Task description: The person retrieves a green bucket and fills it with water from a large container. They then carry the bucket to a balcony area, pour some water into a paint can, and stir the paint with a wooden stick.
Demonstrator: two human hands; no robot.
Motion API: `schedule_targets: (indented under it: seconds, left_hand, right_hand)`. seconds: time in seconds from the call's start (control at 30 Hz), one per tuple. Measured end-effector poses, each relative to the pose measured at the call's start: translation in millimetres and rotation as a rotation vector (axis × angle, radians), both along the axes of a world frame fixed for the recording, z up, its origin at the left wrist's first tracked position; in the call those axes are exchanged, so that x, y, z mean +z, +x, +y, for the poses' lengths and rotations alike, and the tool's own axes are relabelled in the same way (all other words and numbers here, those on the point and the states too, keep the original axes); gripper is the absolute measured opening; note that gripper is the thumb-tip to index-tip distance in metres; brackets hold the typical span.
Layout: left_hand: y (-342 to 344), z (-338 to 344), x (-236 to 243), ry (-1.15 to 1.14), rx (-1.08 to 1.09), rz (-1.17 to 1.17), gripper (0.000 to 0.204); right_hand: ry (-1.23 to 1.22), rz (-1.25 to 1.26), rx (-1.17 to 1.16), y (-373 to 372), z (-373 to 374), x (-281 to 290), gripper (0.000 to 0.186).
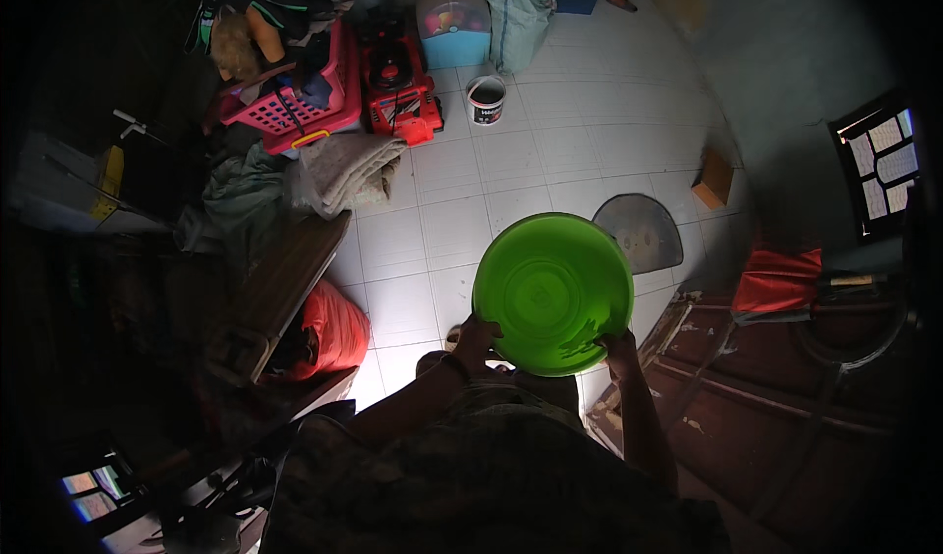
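Both hands, left hand (478,338) and right hand (618,345), grip the rim of a round bright-green plastic basin (552,292), fingers curled, above the white tiled floor (580,132) of a dim, cluttered room.

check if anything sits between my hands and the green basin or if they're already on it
Nothing visible stands between them. The left hand grips the near left rim of the green basin, and the right hand grips its near right rim. Both hands touch the basin directly, holding it up above the white tiled floor.
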State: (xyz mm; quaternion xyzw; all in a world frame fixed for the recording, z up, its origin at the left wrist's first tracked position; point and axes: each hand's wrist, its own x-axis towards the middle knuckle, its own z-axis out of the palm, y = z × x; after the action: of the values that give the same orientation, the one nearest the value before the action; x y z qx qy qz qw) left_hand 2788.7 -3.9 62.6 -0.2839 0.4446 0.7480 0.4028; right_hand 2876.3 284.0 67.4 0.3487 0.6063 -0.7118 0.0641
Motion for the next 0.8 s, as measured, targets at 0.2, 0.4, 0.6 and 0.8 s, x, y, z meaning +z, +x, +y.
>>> schedule_targets:
  seconds: [0.2,0.4,0.6,0.8]
  left_hand:
    - [-220.4,123.4,-2.3,-0.014,-0.17,0.127,0.058]
    - [-433.5,252.1,3.0,0.073,-0.217,-0.023,0.06]
    - [-635.6,381.5,35.2,0.275,-0.063,0.135,0.055]
    - [-846.5,529.3,30.4,0.124,-0.213,0.116,0.058]
  right_hand:
    - [0.012,0.002,-0.152,-188.2,107.6,15.7,0.039]
    - [-0.014,0.13,-0.06,-429.0,237.1,35.8,0.041]
    - [0.099,-0.078,-0.079,-650.9,355.8,116.3,0.044]
    - [0.173,0.05,-0.233,-821.2,488.2,76.0,0.05]
